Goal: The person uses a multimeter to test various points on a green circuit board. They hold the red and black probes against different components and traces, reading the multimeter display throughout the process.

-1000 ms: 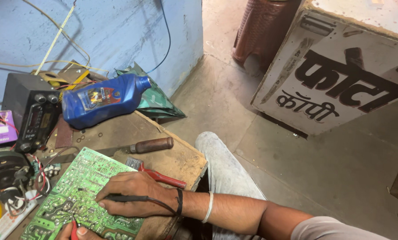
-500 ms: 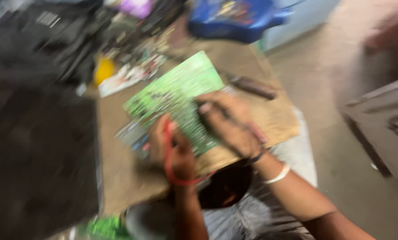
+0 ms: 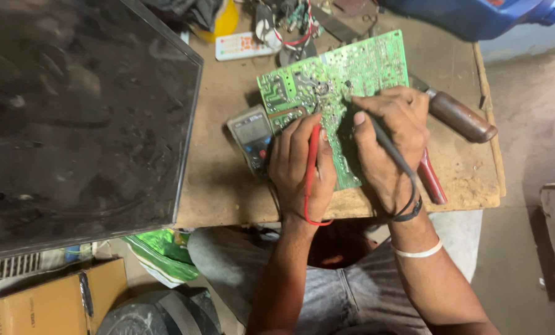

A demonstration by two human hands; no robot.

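While bent over the bench [image 3: 228, 186], worked on green circuit board [image 3: 327, 93] lying flat at bench centre, far edge toward the clutter. Left hand [image 3: 302, 167] closed around red probe [image 3: 313, 155], tip pressed to board's near-left part; red lead looped back below the wrist. Right hand [image 3: 392, 142] closed around black probe [image 3: 386, 139], tip down on board just right of the red one; black lead wrapped past the wrist. Both hands resting on board, close together, thumbs nearly touching.

Grey multimeter [image 3: 253, 136] flat on bench, just left of left hand, partly under board's near-left corner. Wooden-handled tool [image 3: 460, 116] right of board, just beyond right hand. Red-handled tool [image 3: 431, 180] on bench under right wrist, near the near edge. White remote [image 3: 243, 46] at far side, beside tangle of wires [image 3: 290, 25]. Blue jug [image 3: 476, 15] at far right corner. Large dark panel [image 3: 79, 118] covering left of scene. Cardboard box [image 3: 48, 304] on floor, near left. White bangle [image 3: 417, 252] on right forearm.
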